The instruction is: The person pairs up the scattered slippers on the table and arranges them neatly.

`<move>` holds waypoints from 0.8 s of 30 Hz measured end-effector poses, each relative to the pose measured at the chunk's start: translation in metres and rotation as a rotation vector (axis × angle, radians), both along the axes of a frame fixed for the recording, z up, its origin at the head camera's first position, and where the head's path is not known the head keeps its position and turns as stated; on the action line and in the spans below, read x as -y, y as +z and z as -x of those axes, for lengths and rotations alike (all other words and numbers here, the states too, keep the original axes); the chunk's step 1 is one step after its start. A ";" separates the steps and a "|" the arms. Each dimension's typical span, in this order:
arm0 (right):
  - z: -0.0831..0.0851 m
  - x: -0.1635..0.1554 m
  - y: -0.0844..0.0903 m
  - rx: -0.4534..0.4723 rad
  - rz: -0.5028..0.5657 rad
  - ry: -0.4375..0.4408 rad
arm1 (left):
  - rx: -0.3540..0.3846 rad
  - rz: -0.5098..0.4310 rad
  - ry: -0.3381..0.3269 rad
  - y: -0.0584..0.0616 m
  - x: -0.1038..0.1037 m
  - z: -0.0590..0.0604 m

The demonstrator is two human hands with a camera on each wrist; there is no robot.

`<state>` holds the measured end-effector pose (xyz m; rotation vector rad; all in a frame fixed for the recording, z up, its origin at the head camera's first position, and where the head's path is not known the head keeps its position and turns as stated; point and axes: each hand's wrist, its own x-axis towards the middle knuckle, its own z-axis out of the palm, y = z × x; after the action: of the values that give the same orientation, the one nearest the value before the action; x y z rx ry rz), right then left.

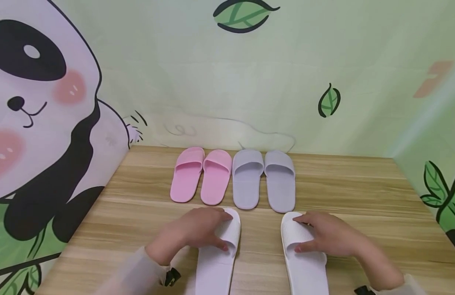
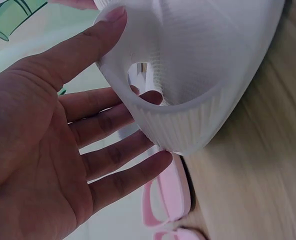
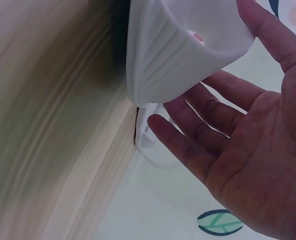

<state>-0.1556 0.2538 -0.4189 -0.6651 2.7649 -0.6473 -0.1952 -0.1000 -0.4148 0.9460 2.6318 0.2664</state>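
Observation:
Two white slippers with ribbed straps lie apart on the wooden floor in the head view, toes toward the wall. My left hand (image 1: pixel 199 227) holds the left white slipper (image 1: pixel 214 272) by its strap, thumb at the foot opening and a finger near the toe. The left wrist view shows that thumb on the strap's rim (image 2: pixel 188 105) and the other fingers spread along its side. My right hand (image 1: pixel 334 233) grips the strap of the right white slipper (image 1: pixel 306 274) from its outer side. In the right wrist view its fingers reach around the strap (image 3: pixel 173 65).
Ahead, a pink pair (image 1: pixel 214 184) and a grey pair (image 1: pixel 246 188) of slippers stand side by side against the wall. Wooden flooring (image 1: pixel 345 184) stretches to both sides. Walls printed with a panda (image 1: pixel 83 78) and leaves (image 1: pixel 328 101) enclose the floor.

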 end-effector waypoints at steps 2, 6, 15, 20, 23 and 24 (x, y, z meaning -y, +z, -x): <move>0.001 0.003 -0.002 -0.001 0.002 0.011 | -0.009 0.001 -0.016 -0.002 -0.004 -0.001; 0.003 0.009 -0.005 0.000 0.005 0.026 | -0.025 0.006 -0.036 -0.004 -0.012 -0.002; 0.004 0.020 -0.010 -0.017 0.010 0.023 | -0.037 -0.006 -0.047 -0.007 -0.029 -0.003; 0.005 0.027 -0.011 -0.025 0.017 0.009 | -0.050 -0.014 -0.038 -0.011 -0.037 -0.003; 0.006 0.031 -0.011 -0.023 0.020 -0.003 | -0.053 -0.013 -0.026 -0.013 -0.041 -0.003; 0.007 0.032 -0.011 -0.022 0.019 -0.005 | -0.051 -0.013 -0.023 -0.013 -0.042 -0.003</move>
<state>-0.1622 0.2221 -0.4303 -0.6737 2.7850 -0.6722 -0.1922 -0.0575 -0.4276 0.9997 2.6669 0.2572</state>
